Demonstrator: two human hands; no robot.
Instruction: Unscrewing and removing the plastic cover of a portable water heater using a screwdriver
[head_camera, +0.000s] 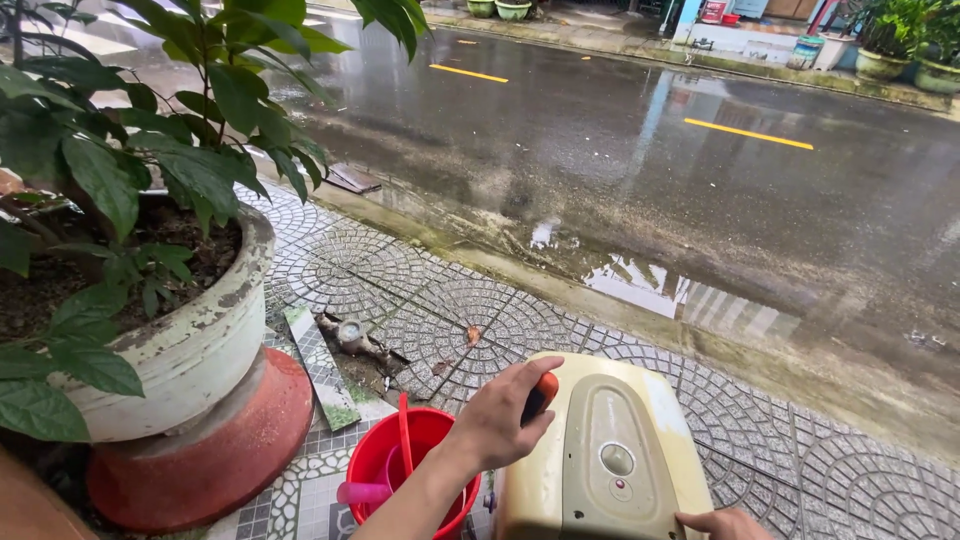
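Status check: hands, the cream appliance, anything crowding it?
Left hand gripping orange item at cream appliance top edge. Right hand on its lower edge. Red bucket hard beside, left; potted plant further left.

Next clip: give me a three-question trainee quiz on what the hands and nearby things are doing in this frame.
1. True or false: the left hand presses an orange item against the cream appliance.
2. What stands left of that appliance? A) red bucket B) blue crate C) broom
3. Where does the right hand touch the appliance?

Key:
1. True.
2. A.
3. At its lower right edge, near the bottom of the frame; only part of the hand shows.
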